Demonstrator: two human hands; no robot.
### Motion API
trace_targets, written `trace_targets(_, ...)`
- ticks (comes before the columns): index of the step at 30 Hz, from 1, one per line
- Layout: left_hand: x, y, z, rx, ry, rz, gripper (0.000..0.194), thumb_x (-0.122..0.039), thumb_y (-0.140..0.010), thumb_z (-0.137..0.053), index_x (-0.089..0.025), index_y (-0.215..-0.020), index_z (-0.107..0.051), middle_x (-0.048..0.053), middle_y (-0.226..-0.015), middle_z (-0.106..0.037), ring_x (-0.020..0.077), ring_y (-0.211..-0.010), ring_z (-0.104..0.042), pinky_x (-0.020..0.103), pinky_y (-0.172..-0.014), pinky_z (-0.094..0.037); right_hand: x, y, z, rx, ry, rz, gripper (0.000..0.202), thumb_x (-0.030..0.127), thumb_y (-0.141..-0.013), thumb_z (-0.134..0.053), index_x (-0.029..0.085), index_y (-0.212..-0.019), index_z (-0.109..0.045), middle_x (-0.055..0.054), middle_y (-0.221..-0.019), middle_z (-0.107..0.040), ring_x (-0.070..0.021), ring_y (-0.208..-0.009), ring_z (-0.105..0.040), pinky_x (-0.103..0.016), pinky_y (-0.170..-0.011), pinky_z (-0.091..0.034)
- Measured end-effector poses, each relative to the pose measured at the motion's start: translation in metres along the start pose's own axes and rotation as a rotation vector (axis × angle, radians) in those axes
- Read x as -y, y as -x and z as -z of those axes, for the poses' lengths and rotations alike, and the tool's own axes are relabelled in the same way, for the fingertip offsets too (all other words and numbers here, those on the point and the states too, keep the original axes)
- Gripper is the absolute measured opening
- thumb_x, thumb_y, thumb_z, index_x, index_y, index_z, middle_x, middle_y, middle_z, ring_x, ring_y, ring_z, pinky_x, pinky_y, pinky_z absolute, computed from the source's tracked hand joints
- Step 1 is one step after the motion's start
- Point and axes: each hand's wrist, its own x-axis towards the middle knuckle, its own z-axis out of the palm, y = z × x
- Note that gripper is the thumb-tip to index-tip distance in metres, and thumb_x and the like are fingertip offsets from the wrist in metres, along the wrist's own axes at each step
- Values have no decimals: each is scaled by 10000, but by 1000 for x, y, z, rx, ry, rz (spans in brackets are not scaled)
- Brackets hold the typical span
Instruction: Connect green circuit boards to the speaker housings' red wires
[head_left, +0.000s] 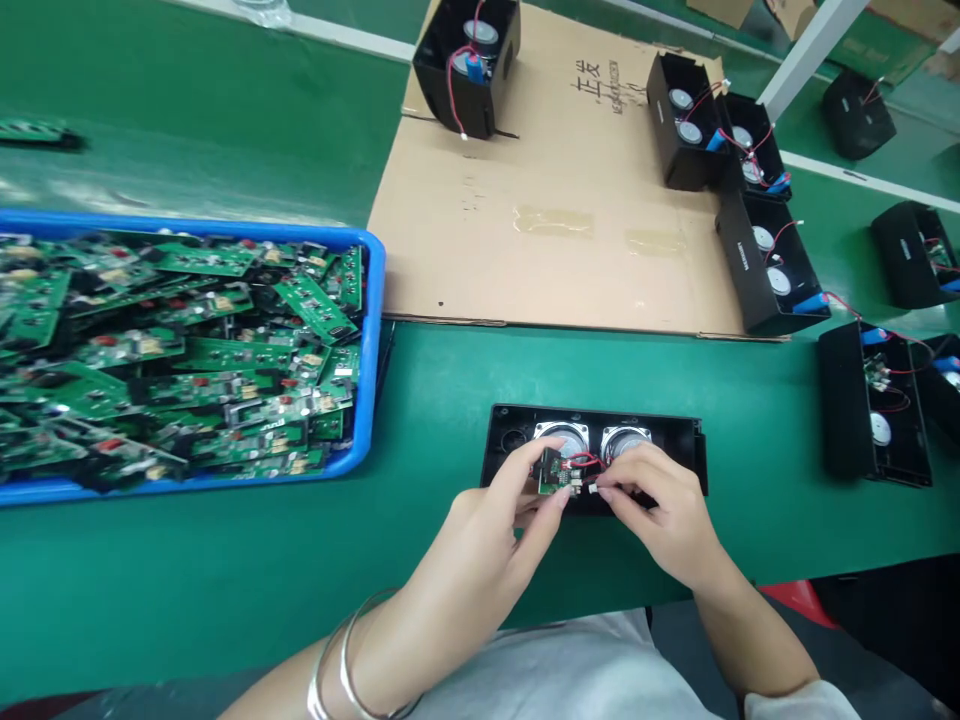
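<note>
A black speaker housing [681, 450] with two round speakers lies on the green table in front of me. Above its left half, my left hand [517, 510] holds a small green circuit board [553, 474] between thumb and fingers. My right hand [652, 495] pinches a small white connector [593, 489] just right of the board's edge. Red wires [584, 460] run between the board and the area by my right fingertips. Whether the connector touches the board cannot be made out.
A blue tray [369, 350] heaped with green circuit boards stands at the left. Behind the housing lies a flat cardboard sheet [555, 280]. Several black housings with speakers, wires and blue parts stand on and around it, such as one housing [772, 265] at its right edge.
</note>
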Motion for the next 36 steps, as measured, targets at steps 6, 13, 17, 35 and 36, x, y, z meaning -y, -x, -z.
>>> trace_targets(6, 2, -4, -3, -8, 33, 13, 298, -273, -846, -533, -200, -1135, -528, 0, -834, -765, 167, -729, -737, 189, -612, -584, 0, 0, -9, -54, 99, 121, 129, 108, -902, -510, 162, -823, -596, -31, -755, -619, -125, -689, -558, -266, -627, -485)
trace_targets(13, 3, -3, -4, -11, 0, 6, 289, -260, -845, -540, -199, -1126, -543, -4, -801, -756, 163, -710, -734, 183, -588, -575, -3, 3, -9, -7, 135, 148, 152, 120, -918, -489, 152, -833, -610, -43, -758, -627, -131, -678, -541, -276, -618, -473)
trace_targets(17, 5, -1, -4, -9, -152, -115, 282, -224, -871, -502, -214, -1150, -542, -44, -701, -722, 125, -539, -682, 171, -477, -521, -2, 1, -11, -17, 194, 166, 205, 125, -932, -460, 147, -809, -623, -47, -721, -627, -135, -639, -529, -272, -578, -451)
trace_targets(35, 3, -4, -4, -22, -113, -70, 222, -242, -838, -497, -219, -1041, -583, -14, -771, -734, 126, -597, -692, 152, -451, -494, 1, -3, 3, 38, 339, 57, 161, 329, -879, -596, 170, -902, -576, -65, -824, -659, -177, -760, -615, -302, -678, -510)
trace_targets(36, 3, -4, -4, -35, -94, -46, 230, -252, -836, -502, -219, -1052, -577, -13, -772, -735, 133, -619, -702, 150, -444, -494, 0, -4, 11, 99, 408, 67, 312, 382, -818, -664, 167, -1024, -570, -123, -1009, -648, -238, -936, -606, -382, -781, -513)
